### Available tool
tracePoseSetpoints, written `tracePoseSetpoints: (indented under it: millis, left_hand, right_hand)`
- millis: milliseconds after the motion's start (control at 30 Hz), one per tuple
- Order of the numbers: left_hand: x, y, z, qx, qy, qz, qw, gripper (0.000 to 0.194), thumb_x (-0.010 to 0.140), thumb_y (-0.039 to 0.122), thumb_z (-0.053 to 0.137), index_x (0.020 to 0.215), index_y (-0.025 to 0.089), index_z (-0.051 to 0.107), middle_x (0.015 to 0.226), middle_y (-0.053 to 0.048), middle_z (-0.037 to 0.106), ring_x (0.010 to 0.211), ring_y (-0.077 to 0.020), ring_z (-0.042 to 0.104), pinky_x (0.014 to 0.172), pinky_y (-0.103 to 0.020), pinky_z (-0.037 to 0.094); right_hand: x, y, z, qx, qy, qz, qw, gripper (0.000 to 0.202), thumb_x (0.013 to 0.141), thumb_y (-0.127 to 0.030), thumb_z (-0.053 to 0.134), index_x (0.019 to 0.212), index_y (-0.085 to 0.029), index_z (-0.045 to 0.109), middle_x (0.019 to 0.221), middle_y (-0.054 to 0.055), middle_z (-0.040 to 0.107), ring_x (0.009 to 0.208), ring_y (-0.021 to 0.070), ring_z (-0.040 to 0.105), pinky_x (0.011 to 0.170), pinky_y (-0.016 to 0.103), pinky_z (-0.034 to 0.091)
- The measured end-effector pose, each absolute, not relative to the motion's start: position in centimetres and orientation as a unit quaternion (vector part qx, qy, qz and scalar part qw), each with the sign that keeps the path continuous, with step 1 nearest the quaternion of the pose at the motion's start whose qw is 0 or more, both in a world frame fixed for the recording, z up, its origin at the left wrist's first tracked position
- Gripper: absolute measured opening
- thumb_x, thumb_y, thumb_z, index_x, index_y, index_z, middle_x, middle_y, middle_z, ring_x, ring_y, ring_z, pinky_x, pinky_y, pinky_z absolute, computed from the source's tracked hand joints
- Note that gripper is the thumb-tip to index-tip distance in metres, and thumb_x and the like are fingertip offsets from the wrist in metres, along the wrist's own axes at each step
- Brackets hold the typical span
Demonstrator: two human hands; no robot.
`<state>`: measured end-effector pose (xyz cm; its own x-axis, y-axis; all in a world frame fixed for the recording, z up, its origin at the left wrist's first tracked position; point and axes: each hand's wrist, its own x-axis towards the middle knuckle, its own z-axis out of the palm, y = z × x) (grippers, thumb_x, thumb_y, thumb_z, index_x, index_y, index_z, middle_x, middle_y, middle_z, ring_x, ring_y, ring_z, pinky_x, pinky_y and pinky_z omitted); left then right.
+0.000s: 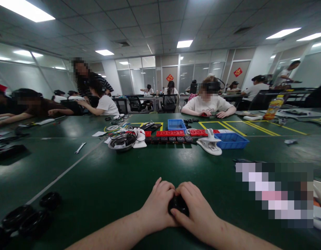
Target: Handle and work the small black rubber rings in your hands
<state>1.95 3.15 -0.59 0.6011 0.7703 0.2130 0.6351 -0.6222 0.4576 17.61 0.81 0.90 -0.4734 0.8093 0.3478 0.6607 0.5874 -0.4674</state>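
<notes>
A small glossy black round object (179, 205) is between my two hands, low in the middle of the head view, above the green table (118, 180). My left hand (160, 201) is wrapped against its left side, with the fingertips partly hidden. My right hand (193, 206) curls over its top and right side, the thumb lying across its front. Several similar black coiled or ring-shaped objects (18, 217) lie on the table at the lower left.
Further forward stand a metal bowl of cables (121, 143), a white clamp-like stand (211, 144), a row of red blocks (170, 133) and a blue bin (232, 141). A wrench (80, 148) lies left. A person (208, 100) sits opposite. Blurred-out items cover the right.
</notes>
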Motion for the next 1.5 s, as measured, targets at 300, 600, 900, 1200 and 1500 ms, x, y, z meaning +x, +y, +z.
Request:
tracePoseSetpoints:
  millis: [300,600,900,1200,1500]
  left_hand:
    - [1.9,3.1,-0.2,0.878,0.394,0.195,0.189,0.046,0.05,0.035,0.072,0.09,0.021,0.056,0.095,-0.002,0.05,0.093,-0.021,0.047,0.103,-0.047,0.015]
    - [1.3,4.2,-1.1,0.897,0.339,0.19,0.211,0.038,0.05,0.033,0.074,0.085,0.024,0.06,0.102,0.0,0.046,0.097,-0.0211,0.044,0.088,-0.033,0.037]
    - [1.2,4.3,-1.4,0.91,0.317,0.185,0.194,0.044,0.05,0.036,0.073,0.09,0.023,0.059,0.1,-0.002,0.049,0.095,-0.0215,0.045,0.088,-0.035,0.035]
    - [1.5,3.9,-0.6,0.896,0.35,0.177,0.21,0.061,0.054,0.036,0.071,0.109,0.024,0.048,0.105,-0.003,0.05,0.098,-0.0228,0.045,0.092,-0.037,0.033]
    - [1.7,3.5,-0.5,0.886,0.369,0.202,0.196,0.067,0.049,0.046,0.073,0.105,0.019,0.049,0.102,-0.004,0.05,0.095,-0.0228,0.045,0.096,-0.041,0.03]
  right_hand:
    - [17.6,0.9,1.0,-0.407,-0.853,0.147,0.292,0.017,0.068,-0.017,0.054,0.084,-0.018,0.049,0.086,0.005,0.051,0.08,0.0192,0.045,0.074,0.037,0.039]
    - [17.9,0.4,1.9,-0.249,-0.898,0.152,0.328,0.021,0.06,-0.01,0.038,0.072,-0.02,0.051,0.081,0.003,0.057,0.083,0.0165,0.051,0.085,0.038,0.038]
    - [17.9,0.0,1.9,-0.188,-0.914,0.151,0.326,0.023,0.065,-0.005,0.034,0.064,-0.021,0.05,0.065,-0.001,0.059,0.083,0.0125,0.056,0.098,0.037,0.031]
    - [18.2,0.1,2.1,-0.259,-0.894,0.125,0.344,0.029,0.069,-0.006,0.038,0.089,-0.021,0.052,0.089,0.002,0.059,0.094,0.016,0.051,0.099,0.042,0.028]
    - [18.0,0.7,0.9,-0.377,-0.859,0.136,0.32,0.027,0.071,-0.021,0.055,0.098,-0.018,0.05,0.099,0.008,0.052,0.093,0.0225,0.046,0.083,0.042,0.039]
